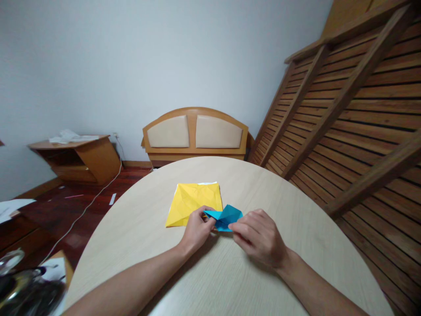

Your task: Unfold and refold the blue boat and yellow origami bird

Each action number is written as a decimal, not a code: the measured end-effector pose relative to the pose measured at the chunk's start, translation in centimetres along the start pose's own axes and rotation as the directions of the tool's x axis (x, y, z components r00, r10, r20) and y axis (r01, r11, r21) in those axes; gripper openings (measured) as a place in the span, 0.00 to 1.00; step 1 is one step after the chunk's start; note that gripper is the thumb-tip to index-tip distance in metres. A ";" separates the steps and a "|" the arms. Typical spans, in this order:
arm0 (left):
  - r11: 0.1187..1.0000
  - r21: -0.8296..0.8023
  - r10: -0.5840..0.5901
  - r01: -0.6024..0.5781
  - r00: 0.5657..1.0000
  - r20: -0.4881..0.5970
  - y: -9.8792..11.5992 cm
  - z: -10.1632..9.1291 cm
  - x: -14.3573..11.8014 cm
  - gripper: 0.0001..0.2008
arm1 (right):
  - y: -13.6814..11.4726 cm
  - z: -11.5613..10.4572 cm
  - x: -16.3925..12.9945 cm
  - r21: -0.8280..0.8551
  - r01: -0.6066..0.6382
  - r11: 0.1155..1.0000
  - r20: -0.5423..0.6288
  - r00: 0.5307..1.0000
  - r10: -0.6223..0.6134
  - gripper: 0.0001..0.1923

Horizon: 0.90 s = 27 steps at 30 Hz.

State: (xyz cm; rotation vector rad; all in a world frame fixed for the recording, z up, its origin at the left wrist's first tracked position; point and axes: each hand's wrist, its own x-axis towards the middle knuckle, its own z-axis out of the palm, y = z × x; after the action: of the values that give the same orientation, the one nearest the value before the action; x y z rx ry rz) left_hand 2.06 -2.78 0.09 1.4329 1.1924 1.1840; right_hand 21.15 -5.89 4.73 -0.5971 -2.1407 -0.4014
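A small folded blue paper point(225, 217) sits just above the round light-wood table point(210, 272), held from both sides. My left hand point(197, 228) pinches its left end between thumb and fingers. My right hand point(259, 239) grips its lower right edge with curled fingers. Directly behind them lies a creased yellow paper square point(192, 202), flat on the table, with a white sheet edge showing under its far side.
A wooden headboard with padded panels point(195, 134) leans on the wall beyond the table. A slatted wooden frame point(355, 105) slants along the right. A low wooden cabinet point(79, 158) and a white cable point(85, 208) are on the floor at left.
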 end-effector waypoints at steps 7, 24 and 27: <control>0.997 -0.080 -0.004 0.001 0.999 -0.045 -0.4 -0.1 0.4 0.11 | -0.2 1.1 -0.1 0.025 -0.197 0.980 0.172 0.967 0.190 0.06; 0.995 -0.097 -0.034 0.031 0.999 -0.031 -0.6 0.2 0.3 0.18 | -0.2 2.0 -0.3 0.064 -0.350 0.935 0.178 0.926 0.334 0.04; 0.995 -0.097 -0.041 0.038 0.999 -0.026 -0.6 0.3 0.3 0.19 | -0.2 2.1 -0.5 0.061 -0.336 0.940 0.194 0.928 0.319 0.04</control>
State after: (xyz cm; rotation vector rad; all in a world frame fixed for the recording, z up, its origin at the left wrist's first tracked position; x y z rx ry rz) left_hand 2.27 -2.42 -0.49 1.3194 1.1618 1.2211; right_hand 19.89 -5.17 3.10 -0.9513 -2.1628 -0.0628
